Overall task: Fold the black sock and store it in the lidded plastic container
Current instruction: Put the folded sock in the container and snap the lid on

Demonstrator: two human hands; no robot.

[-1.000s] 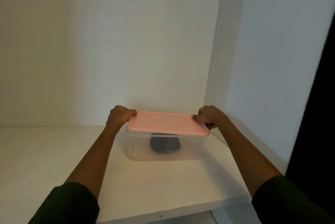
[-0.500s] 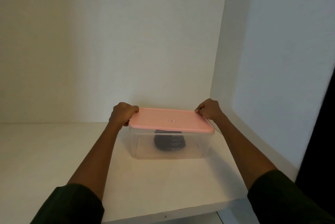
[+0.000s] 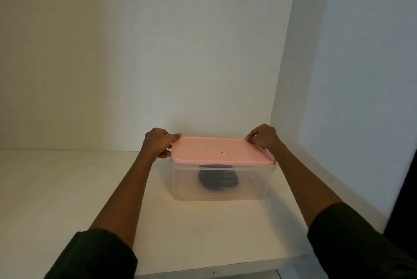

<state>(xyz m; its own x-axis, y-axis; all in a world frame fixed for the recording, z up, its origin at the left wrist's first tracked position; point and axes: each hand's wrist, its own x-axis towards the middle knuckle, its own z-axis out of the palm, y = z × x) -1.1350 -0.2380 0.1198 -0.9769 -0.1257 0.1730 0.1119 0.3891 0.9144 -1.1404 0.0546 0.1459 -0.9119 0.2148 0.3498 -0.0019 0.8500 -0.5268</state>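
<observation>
A clear plastic container (image 3: 250, 185) stands on the white shelf, near its right wall. Its pink lid (image 3: 216, 150) lies flat on top. Through the clear wall I see the folded black sock (image 3: 217, 178) lying inside. My left hand (image 3: 159, 143) grips the lid's far left corner, thumb on top and fingers under the rim. My right hand (image 3: 262, 135) pinches the lid's far right corner with its fingertips.
The white shelf (image 3: 67, 188) stretches left of the container and ends in a front edge near the bottom of the view. A white back wall and a white right side wall (image 3: 349, 98) close in the space. A dark strip runs down the far right.
My right hand has slid from the lid's near right side to its far right corner. The left hand has stayed at the left corner. The container has barely shifted.
</observation>
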